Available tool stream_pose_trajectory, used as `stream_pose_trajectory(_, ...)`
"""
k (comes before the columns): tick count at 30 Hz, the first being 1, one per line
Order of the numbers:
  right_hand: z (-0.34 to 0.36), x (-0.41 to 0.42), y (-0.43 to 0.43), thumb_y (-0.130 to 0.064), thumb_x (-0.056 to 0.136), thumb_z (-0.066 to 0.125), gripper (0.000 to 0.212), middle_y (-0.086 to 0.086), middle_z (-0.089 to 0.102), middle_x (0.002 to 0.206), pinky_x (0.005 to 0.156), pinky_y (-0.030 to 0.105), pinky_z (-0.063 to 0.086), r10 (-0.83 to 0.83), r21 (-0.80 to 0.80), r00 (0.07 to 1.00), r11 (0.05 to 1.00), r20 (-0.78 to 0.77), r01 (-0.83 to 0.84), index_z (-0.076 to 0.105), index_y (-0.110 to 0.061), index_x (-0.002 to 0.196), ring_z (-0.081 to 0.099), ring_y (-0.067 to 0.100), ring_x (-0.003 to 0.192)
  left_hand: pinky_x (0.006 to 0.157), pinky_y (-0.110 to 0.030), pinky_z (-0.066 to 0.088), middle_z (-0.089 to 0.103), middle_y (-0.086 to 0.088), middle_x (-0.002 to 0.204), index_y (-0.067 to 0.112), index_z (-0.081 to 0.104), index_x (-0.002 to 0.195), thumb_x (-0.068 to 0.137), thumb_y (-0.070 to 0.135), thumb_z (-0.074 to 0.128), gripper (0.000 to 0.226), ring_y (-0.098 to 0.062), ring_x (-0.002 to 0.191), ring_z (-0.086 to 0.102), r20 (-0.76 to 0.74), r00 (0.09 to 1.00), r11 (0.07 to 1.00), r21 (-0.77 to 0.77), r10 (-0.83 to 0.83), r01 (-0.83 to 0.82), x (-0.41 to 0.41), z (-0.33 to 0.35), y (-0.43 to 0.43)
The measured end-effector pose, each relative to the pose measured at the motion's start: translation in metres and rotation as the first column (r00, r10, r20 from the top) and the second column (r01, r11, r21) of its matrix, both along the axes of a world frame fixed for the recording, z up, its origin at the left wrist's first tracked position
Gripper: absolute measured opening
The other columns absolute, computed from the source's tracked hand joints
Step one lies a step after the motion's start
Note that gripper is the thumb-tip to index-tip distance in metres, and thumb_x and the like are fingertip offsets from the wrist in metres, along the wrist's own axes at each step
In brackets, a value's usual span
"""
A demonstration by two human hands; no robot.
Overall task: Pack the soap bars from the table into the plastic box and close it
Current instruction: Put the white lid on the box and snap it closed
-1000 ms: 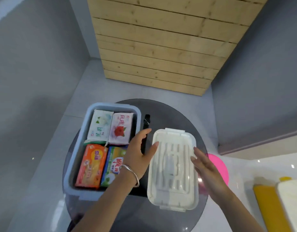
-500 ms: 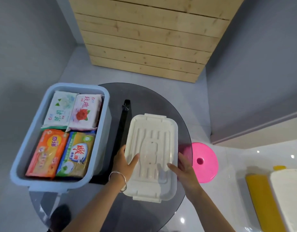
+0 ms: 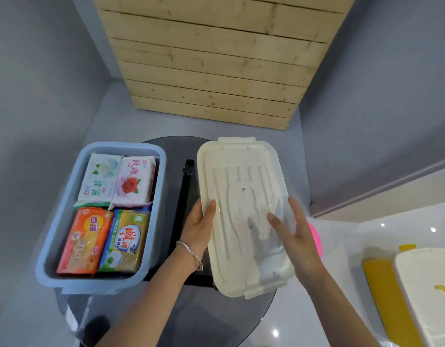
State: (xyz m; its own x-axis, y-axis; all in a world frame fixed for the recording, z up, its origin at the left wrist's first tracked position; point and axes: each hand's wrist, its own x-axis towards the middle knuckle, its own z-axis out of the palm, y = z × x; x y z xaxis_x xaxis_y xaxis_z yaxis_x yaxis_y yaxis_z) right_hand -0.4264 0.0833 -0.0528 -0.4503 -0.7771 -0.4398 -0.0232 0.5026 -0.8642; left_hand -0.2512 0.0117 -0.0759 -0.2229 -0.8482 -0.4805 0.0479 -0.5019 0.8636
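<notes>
A pale blue plastic box point(image 3: 151, 221) stands open at the left of a round dark glass table point(image 3: 216, 309). Inside lie several wrapped soap bars: a white-green one point(image 3: 98, 181), a white-pink rose one point(image 3: 133, 184), an orange one point(image 3: 83, 241) and a green-yellow one point(image 3: 126, 241). To its right a cream ribbed lid point(image 3: 241, 191) is lifted and tilted above the table. My left hand point(image 3: 197, 229) grips the lid's left edge, thumb on top. My right hand point(image 3: 291, 229) grips its right edge.
A black bar point(image 3: 184, 201) lies on the table between box and lid. A pink stool point(image 3: 315, 236) peeks out right of the lid. A yellow box with a cream lid point(image 3: 421, 291) sits at the lower right. A wooden slatted panel point(image 3: 216, 58) stands behind.
Both hands closed on the lid's sides and raised it off the table, tilting it. The camera view shifted, so the blue box sits further left than one second ago.
</notes>
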Motion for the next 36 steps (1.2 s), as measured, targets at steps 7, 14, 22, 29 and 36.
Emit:
stream_pose_trajectory(7,0.104,0.095,-0.031,-0.056,0.072,0.055,0.072,-0.04,0.036,0.135,0.105,0.004,0.027,0.227,-0.238,0.974,0.946,-0.005,-0.221,0.035,-0.043,0.14,0.03,-0.028,0.122,0.086,-0.032,0.054,0.064,-0.003,0.123,0.024,0.052,0.127,0.086,0.062,0.027,0.062,-0.02,0.113,0.06,-0.409,0.911,0.994,0.072,-0.049,0.086,0.026,0.105,-0.027)
stream_pose_trajectory(14,0.146,0.153,-0.067,-0.044,0.076,0.059,0.043,-0.002,0.07,0.114,0.099,0.039,0.049,0.14,-0.337,0.935,0.941,0.327,-0.023,0.061,-0.031,0.117,0.065,0.016,0.11,0.086,-0.028,0.051,0.068,0.002,0.113,0.029,0.063,0.112,0.076,0.068,0.018,0.07,-0.015,0.107,0.061,-0.161,0.977,0.987,-0.091,-0.142,0.129,0.094,0.162,-0.053)
stream_pose_trajectory(22,0.101,0.193,-0.067,-0.032,0.088,0.06,0.024,-0.006,0.074,0.108,0.079,0.032,0.057,-0.015,-0.232,0.918,0.966,0.397,0.116,0.063,-0.034,0.112,0.071,0.014,0.099,0.065,0.006,0.038,0.054,0.017,0.104,0.022,0.048,0.122,0.089,0.021,0.054,0.033,0.007,0.092,0.054,0.178,0.914,0.884,-0.376,0.364,-0.279,0.204,0.113,-0.07)
stream_pose_trajectory(29,0.045,0.231,-0.069,-0.033,0.087,0.063,0.031,-0.014,0.074,0.105,0.071,0.029,0.059,-0.051,-0.107,0.883,0.988,0.467,0.114,0.059,-0.041,0.117,0.072,0.01,0.093,0.084,-0.032,0.051,0.066,-0.004,0.104,0.02,0.066,0.105,0.091,0.02,0.052,0.02,-0.016,0.089,0.064,0.112,0.96,0.966,-0.044,0.256,-0.253,0.255,0.038,-0.053)
stream_pose_trajectory(36,0.017,0.235,-0.084,-0.038,0.081,0.07,0.056,-0.002,0.054,0.133,0.103,0.046,0.046,-0.132,-0.037,0.939,0.988,0.318,0.151,0.049,-0.036,0.133,0.058,0.022,0.119,0.071,-0.015,0.052,0.071,0.02,0.094,0.034,0.066,0.105,0.088,0.021,0.058,0.022,-0.004,0.086,0.067,0.199,0.934,0.954,-0.112,0.295,-0.278,0.264,0.014,-0.045)
